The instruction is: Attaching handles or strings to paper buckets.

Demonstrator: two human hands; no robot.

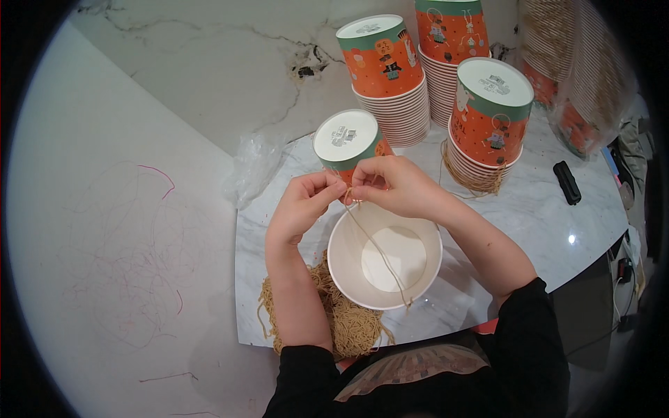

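My left hand (303, 203) and my right hand (391, 182) meet above the far rim of a white paper tub (343, 263). Both are closed in a pinch on a thin tan string (373, 240). From my fingertips the string runs down across the open mouth of the tub to its near rim. Whether it is knotted at the fingers is too small to tell. Under my left forearm lies a tangled heap of tan string (354, 326). Just behind my fingers stands an upside-down orange and green paper tub (345, 136), partly covered by my hands.
Stacks of upturned paper tubs (390, 115) stand along the back. The right stack (491, 132) has string looped around its base. Bagged tubs (592, 76) sit at the back right, near a black object (567, 182). Clear plastic (256, 167) lies at the table's left edge.
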